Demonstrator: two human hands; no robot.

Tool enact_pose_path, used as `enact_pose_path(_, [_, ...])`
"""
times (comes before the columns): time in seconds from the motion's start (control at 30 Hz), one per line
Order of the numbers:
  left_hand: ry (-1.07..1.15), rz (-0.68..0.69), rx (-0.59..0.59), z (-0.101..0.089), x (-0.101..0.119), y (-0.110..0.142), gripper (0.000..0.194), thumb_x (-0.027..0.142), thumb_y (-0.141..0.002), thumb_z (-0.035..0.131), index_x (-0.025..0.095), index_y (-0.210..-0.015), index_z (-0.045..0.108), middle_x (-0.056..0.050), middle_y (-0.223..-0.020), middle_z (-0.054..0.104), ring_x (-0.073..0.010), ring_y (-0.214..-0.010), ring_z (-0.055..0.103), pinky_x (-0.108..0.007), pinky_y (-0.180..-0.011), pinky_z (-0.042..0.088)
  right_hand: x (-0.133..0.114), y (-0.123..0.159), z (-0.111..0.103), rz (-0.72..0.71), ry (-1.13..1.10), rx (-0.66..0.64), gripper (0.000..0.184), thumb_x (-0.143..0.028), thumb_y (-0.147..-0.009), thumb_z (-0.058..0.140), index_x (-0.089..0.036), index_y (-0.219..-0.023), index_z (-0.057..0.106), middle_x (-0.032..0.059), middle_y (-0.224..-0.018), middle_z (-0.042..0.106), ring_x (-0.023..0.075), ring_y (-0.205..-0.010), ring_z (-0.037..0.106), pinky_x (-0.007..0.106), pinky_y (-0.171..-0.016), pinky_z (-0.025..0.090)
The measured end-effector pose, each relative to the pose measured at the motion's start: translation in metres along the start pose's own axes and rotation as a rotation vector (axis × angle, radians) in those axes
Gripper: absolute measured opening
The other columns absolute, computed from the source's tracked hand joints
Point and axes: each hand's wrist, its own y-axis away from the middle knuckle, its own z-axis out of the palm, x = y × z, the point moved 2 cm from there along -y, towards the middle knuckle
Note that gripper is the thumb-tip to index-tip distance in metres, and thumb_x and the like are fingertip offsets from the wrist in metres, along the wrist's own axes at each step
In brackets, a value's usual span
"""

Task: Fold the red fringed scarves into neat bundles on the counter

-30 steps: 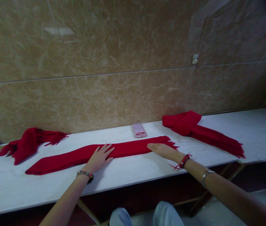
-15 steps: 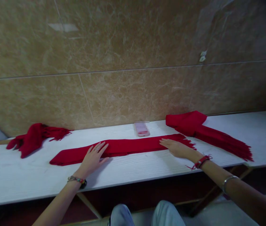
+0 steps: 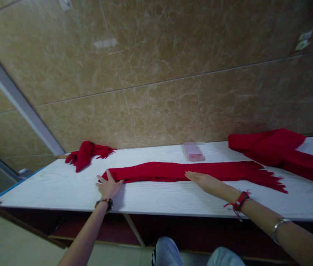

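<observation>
A long red scarf [image 3: 173, 171] lies stretched flat along the white table [image 3: 62, 186], its fringe pointing right. My left hand [image 3: 108, 186] rests on the scarf's left end, fingers bent over the corner of the cloth. My right hand [image 3: 203, 180] lies flat and open on the near edge of the scarf around its middle, fingers stretched to the left. Both wrists wear bracelets.
A bunched red scarf [image 3: 85, 155] sits at the table's far left by the wall. Another folded red scarf [image 3: 281, 149] lies at the right. A pink, blurred-out object [image 3: 193, 151] sits behind the flat scarf. A marble wall rises right behind the table.
My left hand slid left along the scarf to its end. My view swung left and the right hand stayed flat on the scarf, now nearer its middle.
</observation>
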Motion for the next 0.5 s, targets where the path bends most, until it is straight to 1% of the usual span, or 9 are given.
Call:
enact_pose_path(0.03, [0.057, -0.007, 0.012, -0.003, 0.000, -0.002, 0.094, 0.049, -0.062, 0.061, 0.015, -0.136, 0.014, -0.028, -0.137, 0.007, -0.0465, -0.117, 0.031, -0.054, -0.086, 0.034, 0.001, 0.001, 0.000, -0.003, -0.003, 0.001, 0.057, 0.007, -0.068, 0.031, -0.009, -0.121, 0.046, 0.0123, -0.122, 0.051, 0.0163, -0.111, 0.048, 0.030, -0.091, 0.043])
enact_pose_path(0.1, [0.184, 0.036, 0.056, -0.009, -0.002, -0.007, 0.097, 0.035, -0.060, 0.066, 0.014, -0.137, 0.010, -0.027, -0.133, 0.015, -0.0372, -0.110, 0.044, -0.047, -0.085, 0.039, 0.001, 0.002, 0.000, -0.004, -0.016, 0.007, 0.059, 0.008, -0.068, 0.030, -0.011, -0.122, 0.046, 0.0108, -0.123, 0.051, 0.0157, -0.111, 0.048, 0.029, -0.091, 0.043])
enact_pose_path(0.17, [0.282, 0.099, 0.112, -0.013, -0.005, -0.012, 0.097, 0.020, -0.059, 0.064, 0.013, -0.137, 0.006, -0.020, -0.121, 0.033, -0.0260, -0.099, 0.052, -0.041, -0.087, 0.040, 0.000, 0.002, 0.001, 0.003, -0.029, 0.012, 0.060, 0.008, -0.068, 0.030, -0.011, -0.122, 0.045, 0.0109, -0.123, 0.050, 0.0155, -0.112, 0.047, 0.029, -0.091, 0.043])
enact_pose_path(0.23, [0.322, 0.122, 0.139, -0.015, -0.010, -0.018, 0.096, 0.011, -0.059, 0.061, 0.010, -0.137, 0.004, -0.011, -0.101, 0.046, -0.0198, -0.087, 0.055, -0.038, -0.088, 0.039, 0.000, 0.002, 0.003, 0.017, -0.032, 0.009, 0.059, 0.008, -0.068, 0.030, -0.010, -0.123, 0.045, 0.0120, -0.124, 0.049, 0.0161, -0.112, 0.047, 0.029, -0.091, 0.043])
enact_pose_path(0.27, [0.324, 0.123, 0.146, -0.015, -0.013, -0.022, 0.095, 0.010, -0.059, 0.060, 0.008, -0.136, 0.005, -0.008, -0.094, 0.047, -0.0185, -0.083, 0.055, -0.037, -0.087, 0.040, -0.001, 0.001, 0.004, 0.025, -0.030, 0.006, 0.059, 0.008, -0.068, 0.030, -0.010, -0.123, 0.045, 0.0124, -0.124, 0.049, 0.0163, -0.112, 0.047, 0.030, -0.091, 0.044])
enact_pose_path(0.33, [0.306, 0.143, 0.161, -0.018, -0.019, -0.029, 0.091, 0.012, -0.061, 0.060, 0.009, -0.137, 0.008, -0.008, -0.092, 0.046, -0.0173, -0.077, 0.054, -0.035, -0.082, 0.043, -0.002, 0.000, 0.004, 0.037, -0.019, -0.005, 0.060, 0.009, -0.068, 0.030, -0.010, -0.123, 0.045, 0.0126, -0.123, 0.050, 0.0165, -0.112, 0.047, 0.030, -0.091, 0.044])
enact_pose_path(0.4, [0.253, 0.223, 0.190, -0.024, -0.025, -0.037, 0.084, 0.015, -0.066, 0.057, 0.012, -0.137, 0.012, -0.013, -0.102, 0.043, -0.0168, -0.074, 0.054, -0.034, -0.077, 0.045, -0.003, -0.001, 0.000, 0.035, 0.001, -0.028, 0.059, 0.008, -0.068, 0.031, -0.010, -0.123, 0.045, 0.0131, -0.123, 0.050, 0.0164, -0.111, 0.048, 0.030, -0.092, 0.043])
enact_pose_path(0.47, [0.143, 0.332, 0.251, -0.034, -0.035, -0.048, 0.078, 0.014, -0.070, 0.053, 0.015, -0.137, 0.013, -0.016, -0.108, 0.041, -0.0205, -0.081, 0.054, -0.036, -0.076, 0.045, -0.005, -0.003, -0.005, 0.025, 0.034, -0.061, 0.057, 0.008, -0.069, 0.031, -0.008, -0.122, 0.045, 0.0142, -0.123, 0.050, 0.0168, -0.112, 0.047, 0.030, -0.092, 0.043])
enact_pose_path(0.5, [0.080, 0.348, 0.273, -0.039, -0.043, -0.055, 0.076, 0.015, -0.072, 0.051, 0.016, -0.137, 0.013, -0.017, -0.112, 0.039, -0.0227, -0.083, 0.055, -0.037, -0.074, 0.045, -0.006, -0.004, -0.007, 0.021, 0.051, -0.078, 0.056, 0.008, -0.069, 0.032, -0.008, -0.122, 0.045, 0.0146, -0.123, 0.049, 0.0171, -0.112, 0.047, 0.030, -0.092, 0.043])
